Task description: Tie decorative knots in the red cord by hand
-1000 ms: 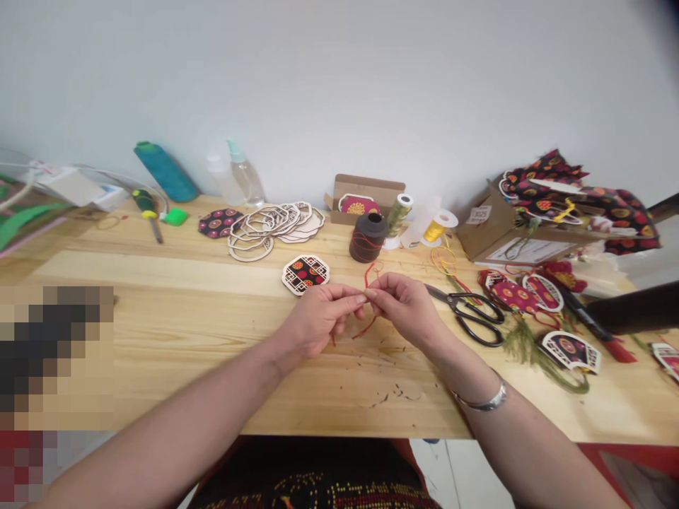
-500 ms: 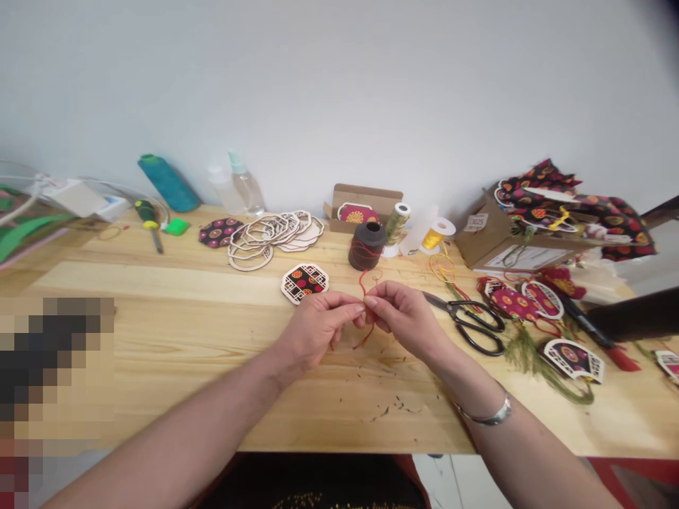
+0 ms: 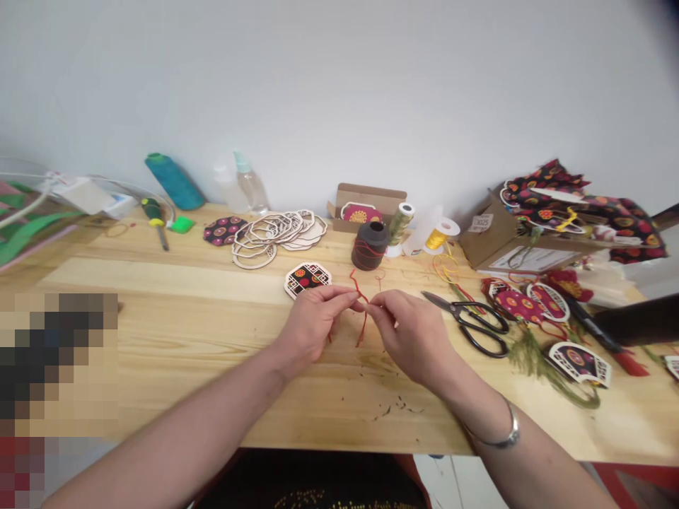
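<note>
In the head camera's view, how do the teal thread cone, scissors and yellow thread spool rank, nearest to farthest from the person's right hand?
From the right hand:
1. Scissors, just to its right.
2. Yellow thread spool, back toward the wall.
3. Teal thread cone, far back left.

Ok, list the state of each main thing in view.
Red cord: pinched, ends loose
Left fingers: closed on the cord
Right fingers: closed on the cord
Scissors: lying flat, blades apparently shut
Small box: open, lid raised
Large box: open, filled past its rim
Black cone: upright
Teal cone: tilted
Yellow spool: partly unwound
Screwdriver: lying down
Spray bottle: upright
Wooden frames: loosely piled
</note>
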`<state>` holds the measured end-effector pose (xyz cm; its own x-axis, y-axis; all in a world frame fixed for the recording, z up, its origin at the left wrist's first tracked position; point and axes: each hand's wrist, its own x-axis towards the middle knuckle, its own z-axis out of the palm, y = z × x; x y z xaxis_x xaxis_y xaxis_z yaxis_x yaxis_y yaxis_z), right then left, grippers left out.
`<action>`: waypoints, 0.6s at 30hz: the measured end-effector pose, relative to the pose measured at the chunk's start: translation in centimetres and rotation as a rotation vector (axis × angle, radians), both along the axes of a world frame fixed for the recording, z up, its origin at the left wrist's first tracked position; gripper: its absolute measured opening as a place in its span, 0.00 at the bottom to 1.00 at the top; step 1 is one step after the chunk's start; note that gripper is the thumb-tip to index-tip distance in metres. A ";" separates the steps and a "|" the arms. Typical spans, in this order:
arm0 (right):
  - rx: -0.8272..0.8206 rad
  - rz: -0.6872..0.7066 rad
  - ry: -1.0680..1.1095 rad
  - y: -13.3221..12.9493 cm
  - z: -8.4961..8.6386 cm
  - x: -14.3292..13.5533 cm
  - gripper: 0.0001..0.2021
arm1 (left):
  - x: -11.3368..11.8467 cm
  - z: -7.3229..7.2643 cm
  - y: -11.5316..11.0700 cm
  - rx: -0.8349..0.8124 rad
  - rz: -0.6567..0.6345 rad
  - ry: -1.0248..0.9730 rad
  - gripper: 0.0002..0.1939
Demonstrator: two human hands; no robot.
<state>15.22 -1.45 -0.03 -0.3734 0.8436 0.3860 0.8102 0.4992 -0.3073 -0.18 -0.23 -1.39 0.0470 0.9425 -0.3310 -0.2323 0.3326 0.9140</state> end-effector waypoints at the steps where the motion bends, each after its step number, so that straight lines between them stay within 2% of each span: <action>1: 0.084 0.032 -0.040 -0.2 -0.3 -0.3 0.10 | 0.0 0.0 0.0 -0.001 0.008 -0.016 0.07; 3: 0.248 0.093 -0.143 -0.6 -0.8 -0.7 0.10 | 0.0 0.0 0.1 -0.014 0.017 -0.055 0.07; 5: 0.337 0.145 -0.248 -0.9 -1.3 -1.0 0.10 | -0.1 0.0 0.1 -0.041 0.004 -0.108 0.07; 9: 0.348 0.263 -0.381 -1.1 -1.6 -1.3 0.12 | -0.3 0.0 0.1 -0.079 -0.045 -0.228 0.07; 12: 0.310 0.394 -0.362 -1.1 -1.1 -1.1 0.13 | -0.3 -0.1 0.2 -0.076 -0.030 -0.266 0.06; 15: 0.227 0.477 -0.100 -0.7 -0.4 -0.7 0.09 | -0.2 -0.2 0.2 -0.085 0.002 -0.252 0.07; 16: 0.183 0.435 0.060 -0.5 -0.1 -0.5 0.08 | -0.2 -0.2 0.2 -0.087 0.009 -0.237 0.07; 18: 0.059 0.237 0.385 0.2 0.1 -0.2 0.08 | -0.1 -0.1 0.2 -0.081 0.016 -0.191 0.08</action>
